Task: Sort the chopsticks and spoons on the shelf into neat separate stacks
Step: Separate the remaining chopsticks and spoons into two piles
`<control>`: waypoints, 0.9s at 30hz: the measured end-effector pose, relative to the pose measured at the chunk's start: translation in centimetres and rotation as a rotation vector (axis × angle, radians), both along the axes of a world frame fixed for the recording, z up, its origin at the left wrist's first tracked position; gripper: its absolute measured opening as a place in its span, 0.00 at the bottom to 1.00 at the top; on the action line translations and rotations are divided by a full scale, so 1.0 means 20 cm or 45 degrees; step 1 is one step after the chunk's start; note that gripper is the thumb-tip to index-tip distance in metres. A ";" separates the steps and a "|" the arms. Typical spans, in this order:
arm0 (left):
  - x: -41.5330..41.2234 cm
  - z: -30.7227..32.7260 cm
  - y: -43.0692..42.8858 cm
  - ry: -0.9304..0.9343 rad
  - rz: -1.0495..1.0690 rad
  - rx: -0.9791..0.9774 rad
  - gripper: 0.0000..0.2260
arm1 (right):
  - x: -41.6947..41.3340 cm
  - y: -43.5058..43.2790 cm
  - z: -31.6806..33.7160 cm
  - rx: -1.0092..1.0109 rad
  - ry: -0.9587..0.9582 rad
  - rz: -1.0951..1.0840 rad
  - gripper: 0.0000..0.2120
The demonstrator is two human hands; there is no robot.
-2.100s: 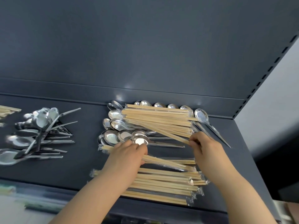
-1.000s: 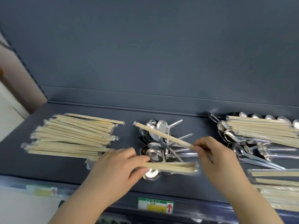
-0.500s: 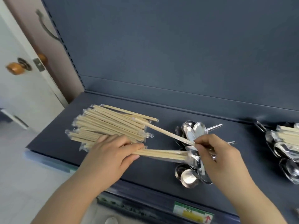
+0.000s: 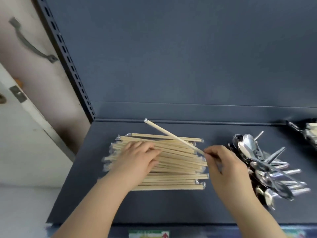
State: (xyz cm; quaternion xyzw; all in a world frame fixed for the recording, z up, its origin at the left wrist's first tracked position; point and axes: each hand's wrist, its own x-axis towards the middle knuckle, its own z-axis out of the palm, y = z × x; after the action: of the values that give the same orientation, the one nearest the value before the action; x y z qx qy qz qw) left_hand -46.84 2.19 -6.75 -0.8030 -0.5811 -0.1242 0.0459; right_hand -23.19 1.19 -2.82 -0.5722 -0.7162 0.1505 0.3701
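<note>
A stack of wrapped wooden chopsticks (image 4: 180,170) lies on the left part of the dark shelf (image 4: 171,206). My left hand (image 4: 137,160) rests on top of the stack's left half, its thumb curled round a few of the chopstick packs. My right hand (image 4: 226,167) pinches one wrapped chopstick pair (image 4: 173,136) at its near end; the pair slants up and left above the stack. A pile of metal spoons (image 4: 267,165) lies just right of my right hand.
A mixed heap of spoons and chopsticks (image 4: 308,133) shows at the far right edge. The shelf's perforated upright (image 4: 68,66) and a pale wall stand at the left. A price label strip (image 4: 149,234) runs along the shelf's front edge.
The view swung left from the mixed heap to the chopstick stack. My left hand carried a bundle of chopsticks over and set it on the stack; my right hand brought one pair along.
</note>
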 end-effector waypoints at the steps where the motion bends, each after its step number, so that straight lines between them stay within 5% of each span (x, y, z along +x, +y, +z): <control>1: -0.02 0.00 -0.01 -0.021 0.000 -0.018 0.15 | -0.03 0.00 0.00 -0.019 -0.006 0.015 0.05; 11: -0.29 0.09 -0.15 -0.154 0.073 0.068 0.14 | -0.42 0.30 -0.19 -0.132 -0.583 0.351 0.08; 27: 0.42 0.20 -0.28 -0.117 -0.003 0.196 0.14 | 0.27 -0.10 -0.01 0.133 -0.256 0.230 0.11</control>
State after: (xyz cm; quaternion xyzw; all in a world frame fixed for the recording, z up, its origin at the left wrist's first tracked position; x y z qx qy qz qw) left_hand -38.53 -3.32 -2.81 -0.7912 -0.5704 -0.2053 0.0805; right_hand -17.73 -0.75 -3.07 -0.4976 -0.8050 0.0875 0.3108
